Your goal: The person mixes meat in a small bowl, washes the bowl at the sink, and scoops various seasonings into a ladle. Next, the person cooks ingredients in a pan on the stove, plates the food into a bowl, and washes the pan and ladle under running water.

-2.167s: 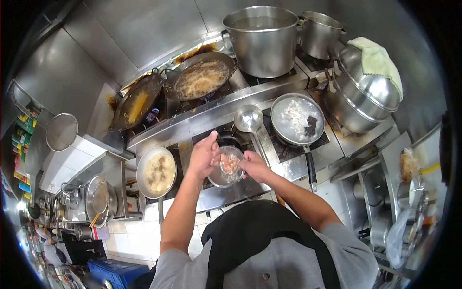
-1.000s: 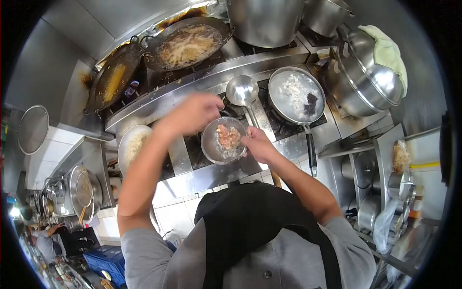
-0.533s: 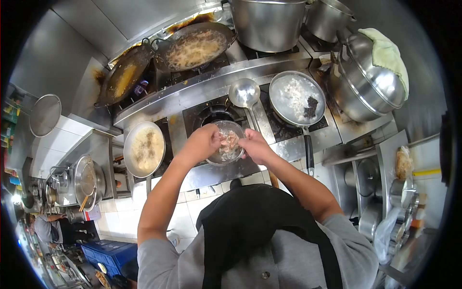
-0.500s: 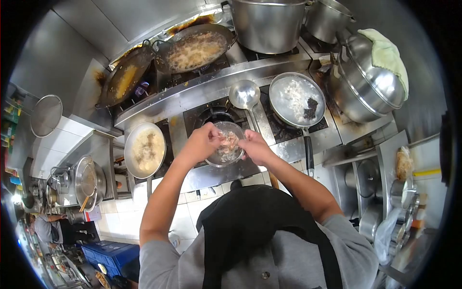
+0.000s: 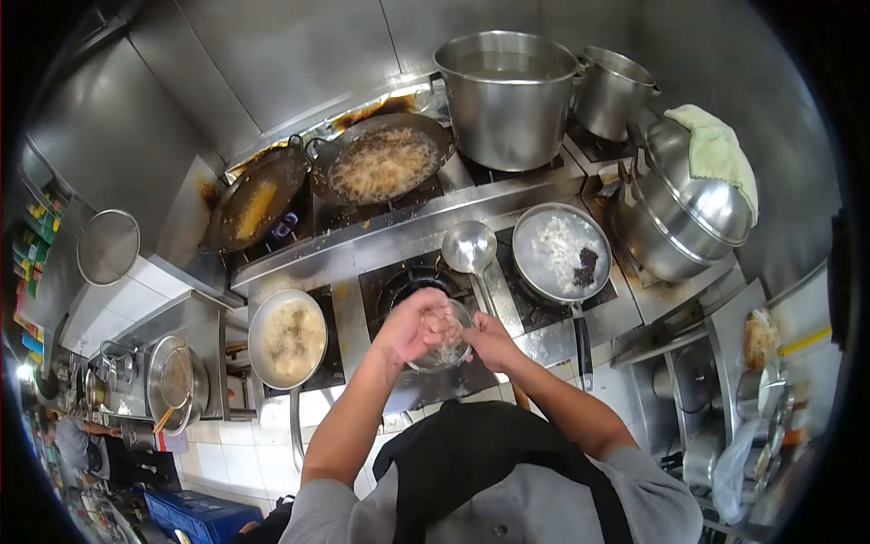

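Lining a steel-walled kitchen, a stove (image 5: 349,308) fronts a person (image 5: 530,503) in a gray shirt and black apron (image 5: 458,435). A large stockpot (image 5: 507,118) stands at the back, beside a wok (image 5: 442,140) of bubbling oil; a frying pan (image 5: 528,258) with white contents sits nearer. A bowl (image 5: 439,364) is held above the stove's front edge. The left hand (image 5: 419,325) curls over it, its grip unclear; the right hand (image 5: 490,344) clasps the rim. Pinkish food (image 5: 451,339) lies inside.
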`<state>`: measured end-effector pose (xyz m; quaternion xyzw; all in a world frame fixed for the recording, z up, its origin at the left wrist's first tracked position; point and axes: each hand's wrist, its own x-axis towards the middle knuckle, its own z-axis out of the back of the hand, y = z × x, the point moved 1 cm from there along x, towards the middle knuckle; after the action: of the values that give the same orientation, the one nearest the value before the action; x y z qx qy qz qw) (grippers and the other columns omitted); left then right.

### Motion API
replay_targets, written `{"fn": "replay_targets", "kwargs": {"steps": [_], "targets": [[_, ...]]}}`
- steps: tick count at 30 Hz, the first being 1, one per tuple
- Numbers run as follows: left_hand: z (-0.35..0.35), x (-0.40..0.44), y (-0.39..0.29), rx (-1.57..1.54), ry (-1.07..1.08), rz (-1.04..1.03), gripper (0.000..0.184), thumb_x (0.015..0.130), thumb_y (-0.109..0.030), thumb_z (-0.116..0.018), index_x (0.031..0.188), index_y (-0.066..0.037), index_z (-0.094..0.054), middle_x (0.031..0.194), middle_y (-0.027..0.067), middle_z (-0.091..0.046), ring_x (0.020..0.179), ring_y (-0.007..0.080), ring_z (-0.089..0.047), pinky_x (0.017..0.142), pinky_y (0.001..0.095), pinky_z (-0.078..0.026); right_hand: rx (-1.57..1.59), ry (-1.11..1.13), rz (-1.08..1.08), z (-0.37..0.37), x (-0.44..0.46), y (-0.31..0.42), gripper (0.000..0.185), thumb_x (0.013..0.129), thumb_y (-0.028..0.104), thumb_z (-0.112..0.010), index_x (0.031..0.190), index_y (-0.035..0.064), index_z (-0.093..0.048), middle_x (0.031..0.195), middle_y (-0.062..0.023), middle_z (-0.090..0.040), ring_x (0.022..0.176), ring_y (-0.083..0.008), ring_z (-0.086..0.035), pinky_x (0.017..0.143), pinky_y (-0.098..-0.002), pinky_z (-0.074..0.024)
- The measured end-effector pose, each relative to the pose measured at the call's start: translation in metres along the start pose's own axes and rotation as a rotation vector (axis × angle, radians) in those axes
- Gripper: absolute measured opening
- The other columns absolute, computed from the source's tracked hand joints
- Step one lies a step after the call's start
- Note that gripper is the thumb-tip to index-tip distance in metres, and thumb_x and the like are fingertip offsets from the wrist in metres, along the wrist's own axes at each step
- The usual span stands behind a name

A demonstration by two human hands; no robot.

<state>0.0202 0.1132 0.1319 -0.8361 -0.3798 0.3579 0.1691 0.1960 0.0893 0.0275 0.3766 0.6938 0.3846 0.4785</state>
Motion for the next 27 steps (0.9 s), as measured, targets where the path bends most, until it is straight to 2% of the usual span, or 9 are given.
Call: {"fn": "replay_targets", "kwargs": {"steps": [2,4,7,8,10,17,21,24,27], "targets": [[-0.012,0.011,-0.029,0.129,-0.139,-0.151,0.043,0.095,-0.043,-0.060,0.066,-0.014,-0.044,0.060,0.0011,-0.048,0.039,0.0089,-0.033,0.034,0.0224,-0.027,-0.006,-0.025,0.007,0.001,0.002,-0.006,0.024,0.085,0.010,-0.063,0.075,0.0080,-0.042,0.066,-0.0029,-0.047,0.048,-0.0126,-0.046,0.042,-0.0303,-0.0478],[-0.008,0.037,-0.068,0.280,-0.277,-0.301,0.043,0.094,-0.042,-0.061,0.066,-0.014,-0.044,0.055,-0.0019,-0.043,0.039,0.0096,-0.035,0.035,0.0255,-0.027,-0.011,-0.074,-0.003,-0.001,0.003,-0.007,0.023,0.084,0.010,-0.064,0.075,0.0072,-0.043,0.066,-0.0033,-0.047,0.046,-0.0129,-0.045,0.042,-0.0306,-0.0489],[0.010,0.105,-0.153,1.117,-0.422,-0.863,0.045,0.093,-0.047,-0.060,0.067,-0.011,-0.050,0.056,0.0001,-0.044,0.046,0.0133,-0.044,0.041,0.0318,-0.036,-0.009,-0.095,0.002,0.000,0.007,-0.015,0.024,0.084,0.010,-0.064,0.075,0.0070,-0.042,0.066,-0.0033,-0.047,0.047,-0.0129,-0.047,0.043,-0.0308,-0.0498],[0.006,0.123,-0.185,1.267,-0.441,-0.731,0.042,0.095,-0.047,-0.056,0.072,-0.012,-0.053,0.056,-0.0020,-0.042,0.044,0.0126,-0.036,0.045,0.0310,-0.034,-0.033,-0.105,-0.019,0.002,0.010,-0.020,0.024,0.084,0.010,-0.064,0.075,0.0069,-0.042,0.066,-0.0031,-0.047,0.050,-0.0131,-0.050,0.043,-0.0304,-0.0503],[0.017,0.171,-0.234,0.716,-0.328,-0.432,0.038,0.097,-0.042,-0.052,0.084,-0.007,-0.058,0.067,0.0026,-0.053,0.050,0.0163,-0.051,0.046,0.0311,-0.043,-0.031,-0.148,-0.038,0.001,0.005,-0.017,0.024,0.084,0.010,-0.064,0.074,0.0069,-0.042,0.066,-0.0033,-0.048,0.050,-0.0133,-0.052,0.043,-0.0302,-0.0503],[0.034,0.277,-0.294,0.861,-0.639,-0.460,0.021,0.091,-0.007,-0.043,0.093,0.005,-0.061,0.070,0.0126,-0.059,0.053,0.0259,-0.061,0.046,0.0347,-0.052,0.009,-0.280,-0.104,0.003,-0.018,-0.012,0.024,0.083,0.003,-0.063,0.074,0.0087,-0.041,0.062,-0.0011,-0.044,0.050,-0.0136,-0.051,0.043,-0.0307,-0.0513],[0.028,0.287,-0.334,1.341,-0.483,-0.664,0.027,0.086,-0.012,-0.046,0.072,0.003,-0.064,0.069,0.0217,-0.061,0.067,0.0270,-0.064,0.054,0.0433,-0.048,-0.021,-0.295,-0.116,0.005,-0.024,-0.010,0.024,0.083,0.004,-0.063,0.074,0.0086,-0.041,0.064,-0.0015,-0.045,0.052,-0.0131,-0.052,0.044,-0.0317,-0.0520],[-0.008,0.254,-0.348,0.941,-0.678,-1.125,0.033,0.080,-0.011,-0.061,0.110,0.002,-0.066,0.092,0.0166,-0.068,0.080,0.0251,-0.063,0.075,0.0371,-0.049,-0.033,-0.263,-0.081,0.004,-0.021,-0.003,0.024,0.084,0.005,-0.063,0.074,0.0088,-0.041,0.065,-0.0018,-0.046,0.053,-0.0131,-0.053,0.044,-0.0318,-0.0522],[-0.080,0.133,-0.303,0.994,-0.356,-1.148,0.034,0.089,-0.014,-0.063,0.119,0.004,-0.060,0.101,0.0111,-0.068,0.085,0.0150,-0.063,0.073,0.0271,-0.049,-0.104,-0.260,-0.056,-0.005,-0.016,0.020,0.022,0.086,0.008,-0.062,0.076,0.0083,-0.042,0.065,-0.0024,-0.048,0.051,-0.0146,-0.054,0.044,-0.0324,-0.0517]]}}
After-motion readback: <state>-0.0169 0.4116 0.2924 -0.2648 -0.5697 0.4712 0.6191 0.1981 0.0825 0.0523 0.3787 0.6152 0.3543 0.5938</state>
